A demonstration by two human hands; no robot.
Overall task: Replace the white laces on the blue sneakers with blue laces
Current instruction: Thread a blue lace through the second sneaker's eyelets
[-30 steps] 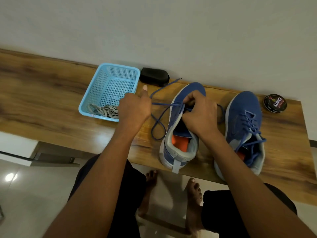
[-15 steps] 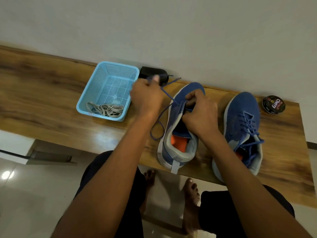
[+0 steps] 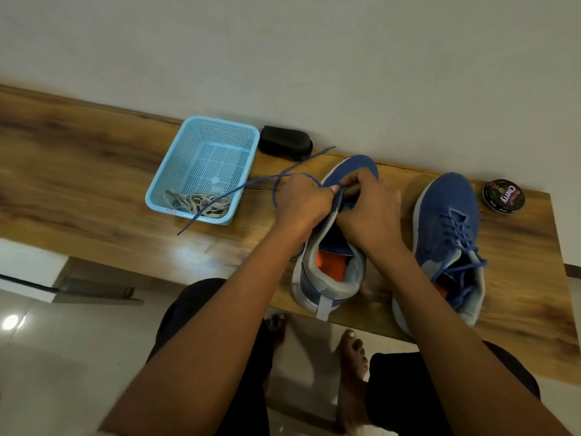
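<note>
Blue lace (image 3: pixel 276 179), limp and light, trails toward the bench's back edge from the sneaker (image 3: pixel 333 247) at its front edge, so keep your left hand (image 3: pixel 303 202) and right hand (image 3: pixel 366 206) pinching it near the eyelets, feeding its stiffer tip.

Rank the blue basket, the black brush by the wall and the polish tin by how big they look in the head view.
1. blue basket, clearly largest.
2. black brush.
3. polish tin, smallest, though it is not far behind the brush.
</note>
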